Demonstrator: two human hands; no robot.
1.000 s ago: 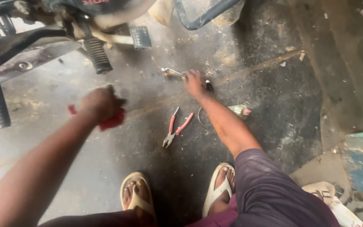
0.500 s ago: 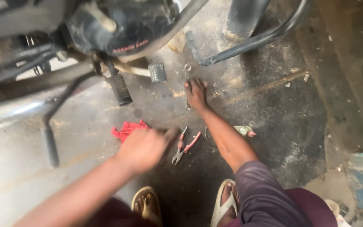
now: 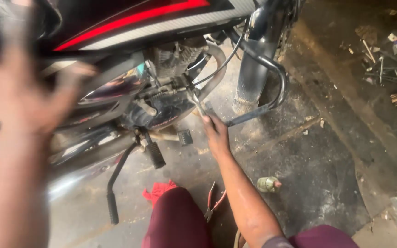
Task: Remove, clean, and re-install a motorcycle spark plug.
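Note:
My right hand (image 3: 217,133) is shut on a metal wrench (image 3: 195,98) and holds it up against the engine (image 3: 171,92) of a black and red motorcycle (image 3: 129,27). My left hand (image 3: 19,92) is raised near the camera, blurred, with the fingers spread and nothing in it. On the floor lie a red rag (image 3: 159,191) and red-handled pliers (image 3: 213,204), both partly behind my knee (image 3: 175,220).
A small green bottle (image 3: 268,184) lies on the oily floor to the right of my arm. The footpeg (image 3: 155,154), brake pedal (image 3: 185,137) and side stand (image 3: 112,202) stick out low. Metal scraps (image 3: 387,64) are piled at the far right.
My right hand lifted the wrench from the floor up to the engine. My left hand let go of the red rag and rose toward the camera. The view tilted up.

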